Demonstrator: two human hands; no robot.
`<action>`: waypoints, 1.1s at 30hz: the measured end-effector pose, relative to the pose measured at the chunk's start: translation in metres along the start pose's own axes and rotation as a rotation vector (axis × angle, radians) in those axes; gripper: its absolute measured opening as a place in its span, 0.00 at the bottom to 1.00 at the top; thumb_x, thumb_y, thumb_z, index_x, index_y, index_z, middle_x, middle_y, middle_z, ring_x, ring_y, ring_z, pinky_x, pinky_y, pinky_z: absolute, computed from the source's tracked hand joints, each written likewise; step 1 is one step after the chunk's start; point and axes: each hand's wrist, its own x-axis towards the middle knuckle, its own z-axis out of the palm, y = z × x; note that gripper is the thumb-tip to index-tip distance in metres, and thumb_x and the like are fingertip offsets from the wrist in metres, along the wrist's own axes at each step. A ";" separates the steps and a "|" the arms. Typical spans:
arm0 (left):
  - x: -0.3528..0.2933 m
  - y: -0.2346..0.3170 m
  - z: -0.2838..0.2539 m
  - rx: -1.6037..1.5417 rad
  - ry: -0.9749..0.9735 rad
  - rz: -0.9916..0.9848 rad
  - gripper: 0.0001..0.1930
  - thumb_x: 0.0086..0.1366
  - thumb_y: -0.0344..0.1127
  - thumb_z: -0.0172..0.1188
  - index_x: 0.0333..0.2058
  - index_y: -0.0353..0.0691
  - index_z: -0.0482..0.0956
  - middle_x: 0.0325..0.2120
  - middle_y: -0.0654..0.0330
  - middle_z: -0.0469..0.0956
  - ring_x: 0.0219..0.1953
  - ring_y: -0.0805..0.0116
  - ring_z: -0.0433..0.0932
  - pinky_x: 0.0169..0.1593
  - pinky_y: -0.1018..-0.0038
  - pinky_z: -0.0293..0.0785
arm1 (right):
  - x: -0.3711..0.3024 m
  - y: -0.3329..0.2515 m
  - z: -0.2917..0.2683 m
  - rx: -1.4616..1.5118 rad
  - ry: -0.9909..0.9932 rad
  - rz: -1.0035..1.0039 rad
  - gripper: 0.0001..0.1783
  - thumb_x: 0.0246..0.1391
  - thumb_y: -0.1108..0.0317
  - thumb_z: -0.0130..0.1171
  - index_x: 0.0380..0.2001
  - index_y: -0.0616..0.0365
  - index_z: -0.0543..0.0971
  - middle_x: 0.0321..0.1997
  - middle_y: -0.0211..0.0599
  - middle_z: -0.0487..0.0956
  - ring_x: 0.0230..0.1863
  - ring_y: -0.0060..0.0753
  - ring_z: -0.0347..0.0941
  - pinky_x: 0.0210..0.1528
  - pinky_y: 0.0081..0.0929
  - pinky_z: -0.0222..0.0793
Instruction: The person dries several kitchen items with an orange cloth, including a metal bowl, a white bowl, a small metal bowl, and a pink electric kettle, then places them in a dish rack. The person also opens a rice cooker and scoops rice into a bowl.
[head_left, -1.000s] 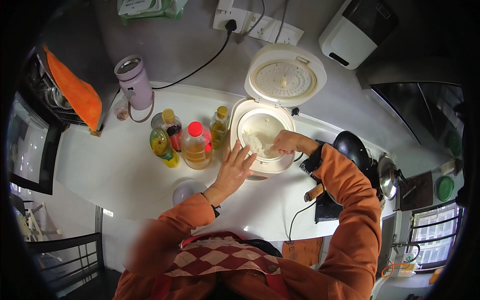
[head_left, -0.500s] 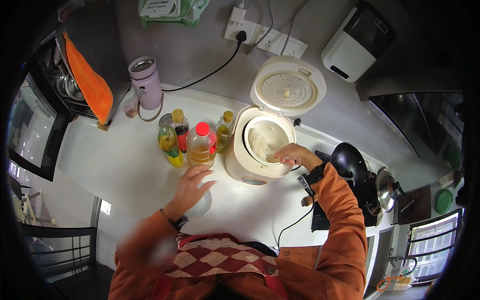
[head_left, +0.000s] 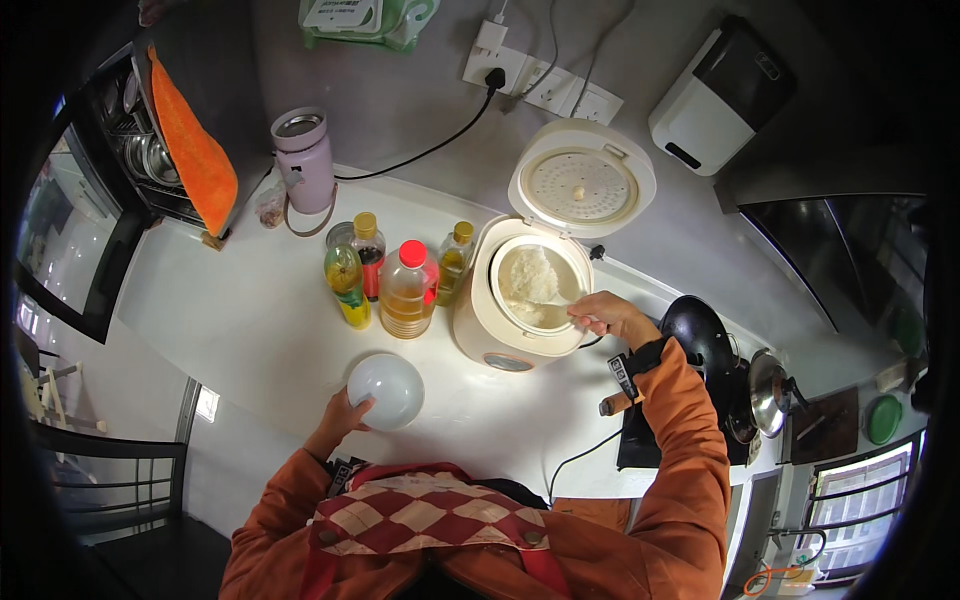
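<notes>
A cream rice cooker (head_left: 480,320) stands on the counter with its lid (head_left: 582,180) up. Cooked rice (head_left: 530,275) lies in its inner pot. Over the pot's right rim, my right hand (head_left: 605,316) is closed on the handle of a pale rice paddle (head_left: 553,303), whose blade is in the rice. My left hand (head_left: 345,415) grips a white bowl (head_left: 388,390) by its left rim, thumb on the inner edge. I see nothing inside the bowl, which is at the counter's near side, left of the cooker.
Several bottles, one a red-capped oil bottle (head_left: 408,290), stand left of the cooker. A lilac tumbler (head_left: 304,165) is behind them. On the right sit a black wok (head_left: 695,325) and a lidded pan (head_left: 768,390). A black power cord (head_left: 430,150) runs to the wall sockets.
My left hand has come down from above the bowl and taken hold of its rim. The right hand has shifted slightly outward, and the paddle now shows more clearly with rice around it.
</notes>
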 end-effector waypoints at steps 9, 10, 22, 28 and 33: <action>-0.036 0.092 0.010 -0.072 -0.312 -0.051 0.26 0.58 0.32 0.52 0.56 0.35 0.62 0.46 0.52 0.71 0.41 0.59 0.77 0.30 0.68 0.82 | 0.001 0.010 -0.007 0.020 -0.063 -0.054 0.11 0.55 0.65 0.55 0.21 0.57 0.72 0.15 0.23 0.67 0.08 0.11 0.51 0.07 0.12 0.44; -0.038 0.112 0.017 -0.076 -0.335 -0.072 0.27 0.59 0.35 0.53 0.57 0.36 0.61 0.46 0.52 0.71 0.41 0.60 0.77 0.30 0.67 0.82 | 0.001 0.010 -0.007 0.024 -0.049 -0.054 0.11 0.55 0.65 0.56 0.21 0.57 0.72 0.15 0.23 0.67 0.08 0.11 0.51 0.07 0.12 0.44; 0.025 0.274 0.128 -0.107 -0.460 -0.007 0.53 0.48 0.69 0.60 0.58 0.33 0.49 0.46 0.43 0.67 0.39 0.54 0.77 0.38 0.62 0.80 | -0.061 -0.028 -0.020 -0.059 0.151 -0.147 0.09 0.54 0.66 0.59 0.30 0.61 0.74 0.16 0.23 0.67 0.09 0.11 0.52 0.08 0.11 0.44; 0.050 0.282 0.177 -0.128 -0.442 0.033 0.50 0.46 0.71 0.60 0.52 0.30 0.61 0.43 0.43 0.67 0.37 0.53 0.77 0.36 0.62 0.81 | -0.092 -0.045 -0.015 -0.441 0.442 -0.279 0.12 0.53 0.62 0.58 0.29 0.60 0.74 0.16 0.27 0.70 0.10 0.18 0.58 0.12 0.21 0.56; 0.079 0.265 0.203 -0.305 -0.431 0.036 0.48 0.48 0.69 0.61 0.53 0.32 0.59 0.45 0.41 0.66 0.32 0.53 0.79 0.35 0.64 0.82 | -0.064 0.002 0.073 -1.370 1.114 -0.458 0.21 0.49 0.68 0.56 0.48 0.60 0.70 0.27 0.35 0.73 0.28 0.33 0.74 0.24 0.27 0.72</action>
